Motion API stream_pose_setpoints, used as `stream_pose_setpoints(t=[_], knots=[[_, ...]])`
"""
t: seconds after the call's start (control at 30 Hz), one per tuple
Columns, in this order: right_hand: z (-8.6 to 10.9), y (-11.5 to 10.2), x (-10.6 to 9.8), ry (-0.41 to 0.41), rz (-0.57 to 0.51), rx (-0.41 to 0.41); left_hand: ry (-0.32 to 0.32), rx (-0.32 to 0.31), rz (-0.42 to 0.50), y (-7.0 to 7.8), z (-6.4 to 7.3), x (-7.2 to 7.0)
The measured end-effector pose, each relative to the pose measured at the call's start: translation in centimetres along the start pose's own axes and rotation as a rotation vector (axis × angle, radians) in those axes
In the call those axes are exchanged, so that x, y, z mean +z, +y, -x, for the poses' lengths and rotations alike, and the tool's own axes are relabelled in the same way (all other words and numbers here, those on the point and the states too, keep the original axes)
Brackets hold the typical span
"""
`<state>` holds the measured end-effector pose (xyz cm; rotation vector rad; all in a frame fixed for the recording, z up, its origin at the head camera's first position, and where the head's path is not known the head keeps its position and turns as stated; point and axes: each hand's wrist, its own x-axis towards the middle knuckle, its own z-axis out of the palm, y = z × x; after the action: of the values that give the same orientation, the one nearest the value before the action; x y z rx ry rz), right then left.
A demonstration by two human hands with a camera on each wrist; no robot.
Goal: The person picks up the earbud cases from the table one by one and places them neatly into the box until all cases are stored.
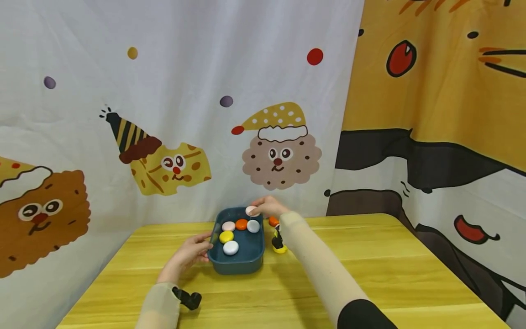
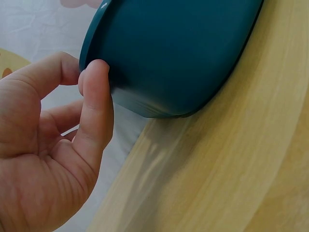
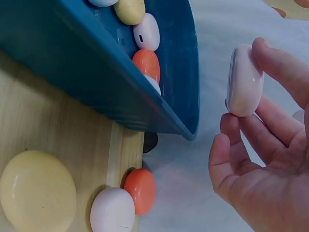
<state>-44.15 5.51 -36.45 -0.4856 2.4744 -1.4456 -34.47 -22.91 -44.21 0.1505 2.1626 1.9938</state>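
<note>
A dark teal plastic bin point(image 1: 236, 268) stands on the table with several smooth, pebble-shaped pieces inside: pale pink, orange, grey-white, yellow point(image 1: 226, 236) and white point(image 1: 231, 247). My left hand point(image 1: 191, 251) grips its left side; in the left wrist view the thumb point(image 2: 96, 92) lies against the wall at the rim. Over the bin's far right corner, my right hand point(image 1: 269, 206) pinches a pale pinkish-white pebble-shaped piece point(image 3: 246, 79) between thumb and fingers. One pale piece point(image 3: 147, 32) inside the bin shows a small dark slot.
Outside the bin on its right lie an orange piece point(image 3: 141, 191), a whitish one point(image 3: 112, 210) and a yellow one point(image 3: 38, 191), partly hidden by the right wrist in the head view. A printed curtain point(image 1: 230, 59) hangs behind the wooden table point(image 1: 370, 265).
</note>
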Motion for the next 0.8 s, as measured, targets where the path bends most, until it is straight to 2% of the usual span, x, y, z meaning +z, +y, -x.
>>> stream_pose_setpoints(t=[0.47,0.8], knots=[[0.2,-1.0,0.9,-0.014,0.055,0.018,-0.003,0.009,-0.003,0.0,-0.1,-0.2],[-0.1,-1.0,1.9,-0.015,0.076,0.017,-0.009,0.009,-0.003,-0.1,0.0,-0.1]])
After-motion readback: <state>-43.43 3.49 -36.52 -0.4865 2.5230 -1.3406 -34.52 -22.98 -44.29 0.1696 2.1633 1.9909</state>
